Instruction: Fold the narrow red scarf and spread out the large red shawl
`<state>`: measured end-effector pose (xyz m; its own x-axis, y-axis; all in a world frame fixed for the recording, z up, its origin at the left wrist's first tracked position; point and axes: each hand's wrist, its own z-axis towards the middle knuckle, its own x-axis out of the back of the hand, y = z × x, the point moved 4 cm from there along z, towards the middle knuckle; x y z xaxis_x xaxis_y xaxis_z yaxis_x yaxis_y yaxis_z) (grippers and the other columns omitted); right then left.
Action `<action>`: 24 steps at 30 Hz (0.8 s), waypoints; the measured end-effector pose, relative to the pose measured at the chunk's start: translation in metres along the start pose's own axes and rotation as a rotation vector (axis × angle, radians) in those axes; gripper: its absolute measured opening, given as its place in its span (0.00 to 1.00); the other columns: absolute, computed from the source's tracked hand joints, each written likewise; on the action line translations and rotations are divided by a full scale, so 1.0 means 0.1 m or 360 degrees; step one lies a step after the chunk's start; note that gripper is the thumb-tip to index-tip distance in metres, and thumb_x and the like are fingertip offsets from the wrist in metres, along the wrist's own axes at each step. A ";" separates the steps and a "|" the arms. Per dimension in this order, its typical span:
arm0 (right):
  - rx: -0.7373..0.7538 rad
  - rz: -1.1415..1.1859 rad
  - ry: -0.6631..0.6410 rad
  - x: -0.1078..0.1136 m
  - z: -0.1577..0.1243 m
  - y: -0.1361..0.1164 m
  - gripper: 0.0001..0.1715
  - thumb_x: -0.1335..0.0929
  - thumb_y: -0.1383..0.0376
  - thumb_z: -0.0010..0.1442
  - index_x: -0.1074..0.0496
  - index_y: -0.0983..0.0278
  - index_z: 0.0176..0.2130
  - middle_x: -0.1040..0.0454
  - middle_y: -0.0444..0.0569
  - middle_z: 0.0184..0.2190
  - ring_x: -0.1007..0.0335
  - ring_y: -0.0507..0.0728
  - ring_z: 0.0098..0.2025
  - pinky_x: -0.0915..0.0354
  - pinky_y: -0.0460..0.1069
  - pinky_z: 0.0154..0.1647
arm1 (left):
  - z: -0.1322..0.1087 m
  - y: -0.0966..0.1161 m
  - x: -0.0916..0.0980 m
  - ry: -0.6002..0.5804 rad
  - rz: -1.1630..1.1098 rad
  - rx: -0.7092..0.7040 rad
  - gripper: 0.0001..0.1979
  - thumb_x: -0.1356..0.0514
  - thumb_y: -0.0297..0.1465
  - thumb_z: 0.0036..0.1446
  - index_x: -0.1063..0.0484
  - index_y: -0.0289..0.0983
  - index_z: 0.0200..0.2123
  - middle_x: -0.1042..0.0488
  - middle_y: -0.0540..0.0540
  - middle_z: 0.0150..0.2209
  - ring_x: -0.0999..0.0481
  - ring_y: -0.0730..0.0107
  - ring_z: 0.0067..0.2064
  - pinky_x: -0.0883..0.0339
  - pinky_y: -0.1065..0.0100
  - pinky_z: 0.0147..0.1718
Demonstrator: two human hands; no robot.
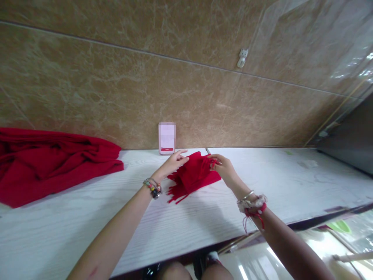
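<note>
A small folded red cloth with a fringe (194, 177) lies on the white wood-grain table (87, 229), near its far edge. My left hand (175, 161) pinches the cloth's left upper corner, fingers closed on it. At the cloth's right upper edge, my right hand (223, 165) grips the fabric with curled fingers. Both wrists wear bracelets. The fringe hangs toward me on the lower left of the cloth.
A large heap of red fabric (49, 163) lies at the table's left end. A phone (167, 138) stands upright against the brown marble wall (116, 85) just behind the cloth. A small white hook (242, 57) is on the wall. The table's near edge runs at lower right.
</note>
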<state>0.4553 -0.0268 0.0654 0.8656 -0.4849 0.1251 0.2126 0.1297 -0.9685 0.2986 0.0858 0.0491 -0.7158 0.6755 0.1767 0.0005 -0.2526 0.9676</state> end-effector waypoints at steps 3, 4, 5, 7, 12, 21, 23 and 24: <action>-0.0104 -0.0008 -0.0025 -0.01 0.02 0.09 0.14 0.34 0.70 0.33 0.31 0.63 0.27 0.32 0.39 0.19 0.34 0.51 0.21 0.33 0.48 0.24 | 0.04 -0.09 -0.01 0.0026 0.0069 0.0028 0.25 0.42 0.36 0.49 0.38 0.32 0.50 0.33 0.54 0.25 0.33 0.73 0.28 0.42 0.71 0.28; -0.0118 -0.0030 -0.0016 -0.01 0.04 0.11 0.14 0.34 0.70 0.33 0.31 0.63 0.27 0.32 0.39 0.18 0.35 0.51 0.21 0.33 0.48 0.23 | 0.05 -0.12 -0.01 0.0043 0.0106 0.0041 0.25 0.43 0.36 0.49 0.37 0.32 0.50 0.34 0.54 0.23 0.34 0.73 0.26 0.43 0.72 0.27; -0.0119 -0.0056 -0.0004 -0.01 0.05 0.11 0.14 0.35 0.70 0.34 0.31 0.63 0.27 0.32 0.39 0.19 0.35 0.51 0.21 0.33 0.48 0.24 | 0.06 -0.15 -0.01 0.0064 0.0148 0.0051 0.24 0.43 0.35 0.49 0.37 0.32 0.49 0.35 0.55 0.22 0.35 0.74 0.25 0.44 0.72 0.25; -0.0079 -0.0109 0.0016 0.00 0.06 0.09 0.14 0.36 0.71 0.35 0.31 0.63 0.28 0.32 0.39 0.19 0.35 0.50 0.21 0.33 0.48 0.25 | 0.06 -0.17 0.00 0.0093 0.0238 0.0071 0.23 0.43 0.35 0.49 0.36 0.31 0.49 0.36 0.55 0.22 0.36 0.73 0.25 0.44 0.72 0.24; 0.0077 -0.0142 -0.0397 0.04 0.02 -0.13 0.23 0.35 0.73 0.39 0.30 0.63 0.38 0.28 0.42 0.28 0.32 0.51 0.29 0.33 0.47 0.33 | 0.05 -0.10 -0.02 0.0089 0.0473 0.0033 0.23 0.42 0.33 0.49 0.36 0.32 0.49 0.34 0.53 0.25 0.33 0.72 0.28 0.40 0.70 0.29; -0.0005 -0.0605 -0.0455 0.00 0.48 -0.14 0.19 0.38 0.67 0.55 0.32 0.62 0.48 0.29 0.52 0.46 0.32 0.55 0.46 0.36 0.50 0.46 | 0.05 -0.09 -0.06 -0.0008 0.0557 0.0011 0.24 0.42 0.30 0.49 0.37 0.33 0.52 0.32 0.49 0.30 0.31 0.70 0.31 0.37 0.69 0.33; 0.0276 -0.0961 -0.0613 -0.16 0.54 -0.16 0.17 0.36 0.66 0.55 0.30 0.62 0.46 0.30 0.51 0.49 0.36 0.56 0.50 0.40 0.52 0.51 | 0.05 -0.11 -0.06 0.0002 0.0572 0.0006 0.24 0.42 0.30 0.49 0.38 0.34 0.52 0.32 0.50 0.30 0.31 0.70 0.32 0.37 0.69 0.33; 0.0407 -0.1136 -0.0733 -0.25 0.55 -0.18 0.15 0.35 0.66 0.54 0.29 0.62 0.43 0.30 0.52 0.49 0.36 0.57 0.50 0.41 0.53 0.52 | 0.06 -0.12 -0.05 0.0003 0.0579 0.0008 0.25 0.41 0.30 0.49 0.38 0.34 0.52 0.32 0.50 0.30 0.31 0.69 0.32 0.37 0.69 0.34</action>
<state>0.4549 0.0302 0.0913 0.5728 -0.1351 0.8085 0.8186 0.1455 -0.5556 0.3064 0.0891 0.0377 -0.6694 0.5410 0.5092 0.2586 -0.4729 0.8423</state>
